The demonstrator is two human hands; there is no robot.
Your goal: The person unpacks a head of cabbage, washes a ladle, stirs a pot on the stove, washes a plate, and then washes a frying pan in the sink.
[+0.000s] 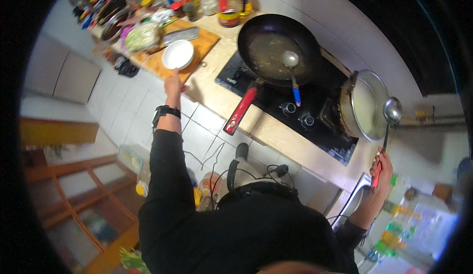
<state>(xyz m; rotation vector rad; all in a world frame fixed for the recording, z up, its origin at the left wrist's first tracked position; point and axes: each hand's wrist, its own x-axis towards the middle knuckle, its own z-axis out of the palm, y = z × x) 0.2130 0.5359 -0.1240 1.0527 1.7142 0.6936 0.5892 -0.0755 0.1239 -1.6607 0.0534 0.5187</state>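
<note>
At the near rim of a white bowl (178,54) is my left hand (173,83); the bowl is over a wooden cutting board (208,39), and whether the fingers grip it or only touch it is hard to tell. My right hand (382,165) is closed around the red handle of a metal ladle (392,110), whose head is beside the rim of a metal pot (354,106) with pale contents. A dark wok (255,61) with a red handle stands on the black cooktop (281,98); cloudy liquid and a second ladle (291,58) with a blue handle are in it.
A cleaver (181,35) and a wrapped pale green vegetable (142,37) lie on the board. A bottle with a red cap (228,4) and several jars stand along the wall. A sink (356,200) is at the right, below the pot. The wok's handle juts over the counter edge (273,126).
</note>
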